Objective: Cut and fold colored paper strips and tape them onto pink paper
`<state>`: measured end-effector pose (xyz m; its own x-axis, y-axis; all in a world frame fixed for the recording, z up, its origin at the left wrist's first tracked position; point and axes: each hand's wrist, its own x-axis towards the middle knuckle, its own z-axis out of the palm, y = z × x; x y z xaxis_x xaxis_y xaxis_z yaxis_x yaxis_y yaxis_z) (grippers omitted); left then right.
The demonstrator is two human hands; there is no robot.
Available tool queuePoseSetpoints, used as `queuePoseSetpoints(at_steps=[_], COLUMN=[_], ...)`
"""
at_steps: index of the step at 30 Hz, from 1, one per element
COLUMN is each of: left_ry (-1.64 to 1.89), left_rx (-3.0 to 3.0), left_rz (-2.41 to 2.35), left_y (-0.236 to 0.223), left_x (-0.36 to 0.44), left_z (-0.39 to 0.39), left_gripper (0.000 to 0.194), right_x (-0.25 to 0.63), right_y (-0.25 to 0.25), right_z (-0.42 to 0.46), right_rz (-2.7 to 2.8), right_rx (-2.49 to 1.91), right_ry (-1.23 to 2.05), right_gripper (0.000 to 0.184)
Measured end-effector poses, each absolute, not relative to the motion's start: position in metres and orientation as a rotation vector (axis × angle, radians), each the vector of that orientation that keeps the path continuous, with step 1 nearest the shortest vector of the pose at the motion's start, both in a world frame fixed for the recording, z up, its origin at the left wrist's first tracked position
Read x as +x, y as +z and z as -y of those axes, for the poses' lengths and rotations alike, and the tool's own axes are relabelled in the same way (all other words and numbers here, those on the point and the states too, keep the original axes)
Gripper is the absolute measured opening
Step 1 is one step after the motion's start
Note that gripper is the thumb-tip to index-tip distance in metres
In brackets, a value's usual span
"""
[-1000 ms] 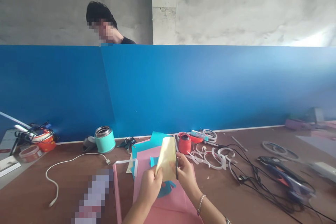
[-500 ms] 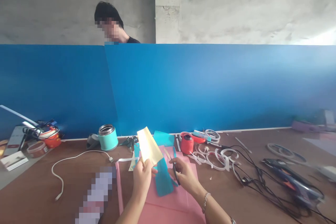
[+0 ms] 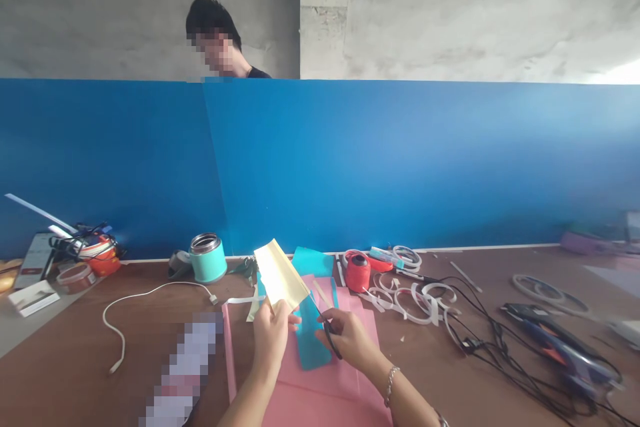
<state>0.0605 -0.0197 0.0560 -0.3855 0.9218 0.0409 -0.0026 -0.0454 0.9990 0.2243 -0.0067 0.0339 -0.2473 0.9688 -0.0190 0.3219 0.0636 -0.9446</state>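
Observation:
My left hand [image 3: 270, 337] is closed on a pale yellow sheet of paper [image 3: 279, 273], held up and tilted to the left. My right hand [image 3: 350, 339] grips a pair of scissors [image 3: 324, 327] whose blades point toward the yellow sheet's lower edge. Under both hands lie a teal paper strip [image 3: 311, 344] and a pink sheet [image 3: 325, 393] flat on the brown table [image 3: 75, 360].
A blue partition [image 3: 400, 160] stands behind the table, a person's head above it. A teal tin [image 3: 207, 258], a white cable [image 3: 135, 307], a red spool [image 3: 357, 272], white strip curls [image 3: 420, 297], black cables and a glue gun [image 3: 550, 340] lie around.
My left hand swung the yellow sheet from upright in front of me down and to the left. The teal strip came free and now lies on the pink sheet. The scissors lowered.

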Motion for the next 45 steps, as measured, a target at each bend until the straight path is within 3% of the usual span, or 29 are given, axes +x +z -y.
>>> queuePoseSetpoints(at_steps=[15, 45], left_ry=[1.524, 1.486], left_rx=[1.021, 0.997], left_rz=[-1.451, -1.452], left_y=[0.059, 0.062], left_x=[0.064, 0.063], left_z=[0.021, 0.021], left_gripper=[0.020, 0.018], right_x=[0.225, 0.226], right_y=[0.043, 0.043], right_z=[0.009, 0.008], right_rz=[1.619, 1.623], right_rx=[-1.290, -1.303], right_ry=[1.371, 1.372], right_gripper=[0.024, 0.024])
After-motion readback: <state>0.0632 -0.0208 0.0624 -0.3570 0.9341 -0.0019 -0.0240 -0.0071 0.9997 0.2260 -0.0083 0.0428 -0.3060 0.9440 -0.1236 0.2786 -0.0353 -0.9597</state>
